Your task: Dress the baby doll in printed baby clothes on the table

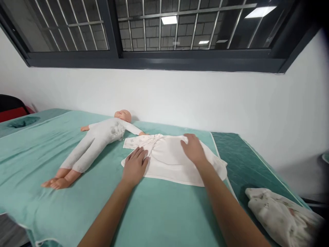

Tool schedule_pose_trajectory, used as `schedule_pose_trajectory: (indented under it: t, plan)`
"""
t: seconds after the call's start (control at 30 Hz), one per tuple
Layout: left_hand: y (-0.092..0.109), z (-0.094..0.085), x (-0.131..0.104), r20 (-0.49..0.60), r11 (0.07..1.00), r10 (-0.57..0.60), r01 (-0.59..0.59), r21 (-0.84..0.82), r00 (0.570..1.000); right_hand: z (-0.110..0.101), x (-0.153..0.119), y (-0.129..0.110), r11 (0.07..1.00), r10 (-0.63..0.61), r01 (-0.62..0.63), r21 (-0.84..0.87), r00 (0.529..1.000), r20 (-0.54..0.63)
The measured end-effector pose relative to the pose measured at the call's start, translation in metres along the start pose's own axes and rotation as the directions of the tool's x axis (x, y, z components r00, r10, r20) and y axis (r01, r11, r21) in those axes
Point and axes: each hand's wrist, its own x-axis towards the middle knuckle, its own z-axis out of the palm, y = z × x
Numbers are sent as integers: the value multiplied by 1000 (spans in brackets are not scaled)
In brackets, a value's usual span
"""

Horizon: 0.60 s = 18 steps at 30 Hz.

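A small white garment (169, 159) with a printed sleeve is spread on the green sheet. My left hand (135, 164) lies on its left part, palm down, with the fingers stretched out. On the upper right part of the garment rests my right hand (192, 148), its fingers apart and nothing gripped. To the left, a baby doll (99, 137) in a white suit lies face up, its head toward the wall and its bare feet toward the lower left. One of the doll's hands touches or nearly touches the garment's upper edge.
A bundled printed cloth (280, 214) lies at the lower right, on a darker green cover (246, 161). The green sheet (164, 209) spans the bed. Behind it stand a white wall and a barred window. A red and black object (11, 109) is at the far left.
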Motion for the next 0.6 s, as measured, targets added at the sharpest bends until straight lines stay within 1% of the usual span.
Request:
schedule_pose_trajectory:
  t: [0.03,0.07,0.1,0.17,0.23,0.27,0.33,0.4,0.47,0.53,0.6]
  plan:
    - [0,1,0,27,1000,-5,4,28,1000,-12,-1,21,991,95,-95,-89,995,-2]
    - [0,2,1,53,999,-9,6,53,999,-22,-2,43,968,194,-188,-164,981,18]
    - [0,3,2,73,997,-13,8,74,997,-32,-4,64,948,266,-256,-190,964,30]
    - [0,4,3,96,994,-24,14,108,995,-46,-9,100,915,363,-340,-217,929,76]
    - [0,4,4,112,992,-30,16,125,993,-54,-15,123,899,414,-380,-217,900,139]
    - [0,4,5,121,992,-35,19,127,992,-56,-17,130,900,420,-383,-208,890,176]
    - [1,3,6,137,992,-48,31,124,989,-58,-19,136,918,393,-359,-172,885,251]
    - [1,2,6,138,992,-70,54,118,988,-58,-20,135,944,331,-308,-122,889,318]
    - [0,2,6,129,991,-80,66,113,988,-57,-19,134,962,270,-261,-76,897,351]
    - [-2,3,6,120,992,-78,65,109,990,-57,-18,134,968,250,-248,-47,910,330]
    - [-4,5,6,114,993,-71,59,105,991,-59,-18,137,958,287,-284,-51,924,254]
